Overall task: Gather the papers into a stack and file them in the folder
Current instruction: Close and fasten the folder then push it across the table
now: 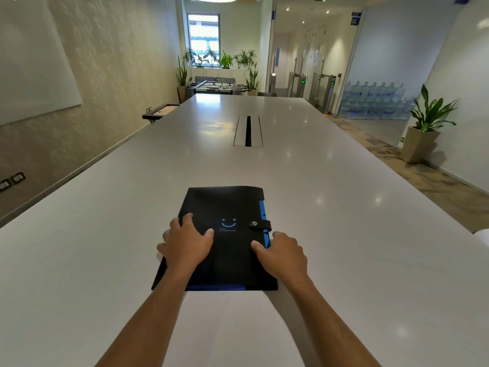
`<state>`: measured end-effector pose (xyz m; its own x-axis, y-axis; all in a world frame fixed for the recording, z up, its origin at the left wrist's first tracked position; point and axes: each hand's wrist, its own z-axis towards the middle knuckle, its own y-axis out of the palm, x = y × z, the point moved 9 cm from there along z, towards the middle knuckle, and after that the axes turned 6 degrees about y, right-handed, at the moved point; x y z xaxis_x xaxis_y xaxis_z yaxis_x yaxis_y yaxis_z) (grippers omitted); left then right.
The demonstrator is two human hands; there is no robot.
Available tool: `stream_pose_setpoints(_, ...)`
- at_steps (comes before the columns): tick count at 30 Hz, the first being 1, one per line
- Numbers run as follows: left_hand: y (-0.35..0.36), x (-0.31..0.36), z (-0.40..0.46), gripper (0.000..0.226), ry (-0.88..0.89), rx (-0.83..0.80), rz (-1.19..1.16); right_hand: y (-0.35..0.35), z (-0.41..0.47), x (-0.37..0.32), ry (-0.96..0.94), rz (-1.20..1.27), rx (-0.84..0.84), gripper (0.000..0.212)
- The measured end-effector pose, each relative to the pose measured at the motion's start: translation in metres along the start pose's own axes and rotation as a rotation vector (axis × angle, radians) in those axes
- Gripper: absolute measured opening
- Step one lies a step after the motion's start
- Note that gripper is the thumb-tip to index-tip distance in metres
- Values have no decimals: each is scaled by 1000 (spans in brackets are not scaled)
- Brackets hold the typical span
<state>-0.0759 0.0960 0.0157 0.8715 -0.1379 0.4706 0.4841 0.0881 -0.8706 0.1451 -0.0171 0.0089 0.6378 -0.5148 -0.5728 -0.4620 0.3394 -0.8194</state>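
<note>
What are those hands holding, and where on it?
The closed black folder: left hand grips its left edge, right hand its right edge below the snap strap.

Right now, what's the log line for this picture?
folder: closed, strap snapped, flat on table | left hand: holds its left edge | right hand: holds its right edge
</note>
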Motion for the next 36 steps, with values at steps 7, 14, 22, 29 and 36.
stream_pose_setpoints(7, -1, -24, 19, 59, -175, -38, -550, 2, 9, 33, 223, 610, -135, 39)
stream_pose_setpoints(14, 5, -5, 31, 45, -130, -69, -780, -2, 17, 31, 162, 859, -415, 54)
stream_pose_setpoints(22, 5, 24, 48, 40, 18, -173, -971, -14, 45, 28, 80, 1023, -418, 77)
stream_pose_setpoints(29, 13, 37, 70, 54, 61, -305, -1010, -15, 81, 15, 60, 1183, -381, 77)
stream_pose_setpoints(36, 8, 31, 116, 41, 133, -113, -825, 0, 133, -15, 79, 1139, -307, 73)
